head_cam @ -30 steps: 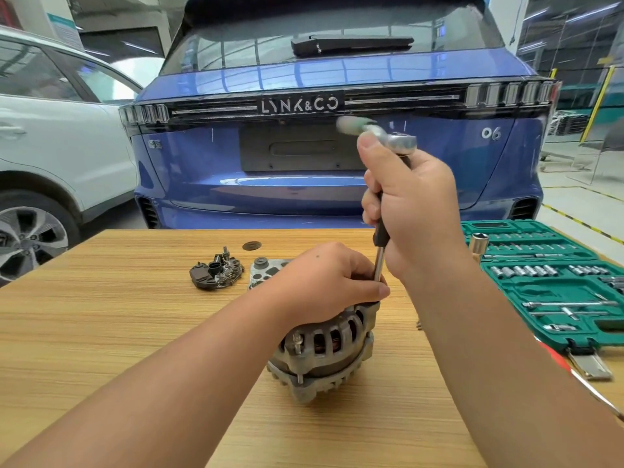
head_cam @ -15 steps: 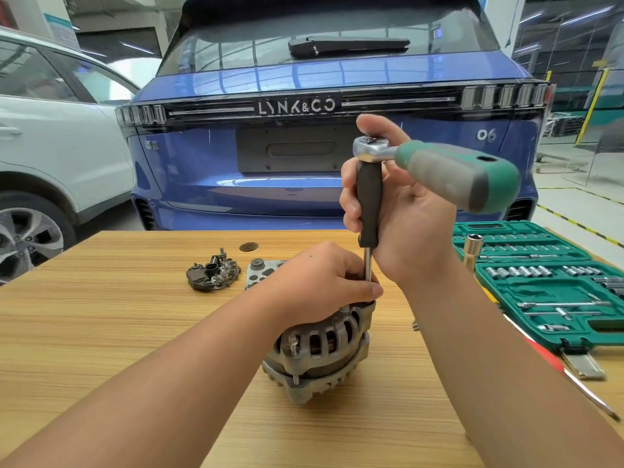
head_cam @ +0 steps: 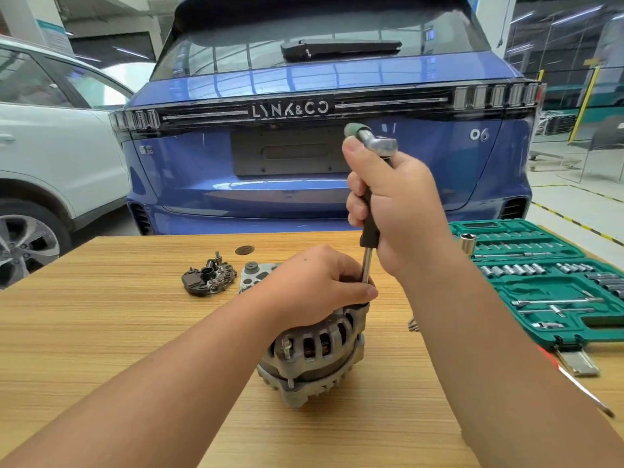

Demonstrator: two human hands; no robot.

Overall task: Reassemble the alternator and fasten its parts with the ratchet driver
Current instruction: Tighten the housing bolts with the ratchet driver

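1. Grey ribbed cast-metal alternator (head_cam: 317, 352) stands on the wooden table (head_cam: 101, 332), frame centre at 6 o'clock.
2. Left hand (head_cam: 314, 282) curls over the alternator top, fingers pinching the driver shaft base.
3. Right hand (head_cam: 398, 211) grips the black-handled steel ratchet driver (head_cam: 369, 231), upright, at 12 o'clock above the alternator.
4. Green socket case (head_cam: 557, 285) at 3 o'clock.

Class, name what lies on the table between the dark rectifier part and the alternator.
In the head view, a grey metal cover plate lies between the rectifier part and the alternator.
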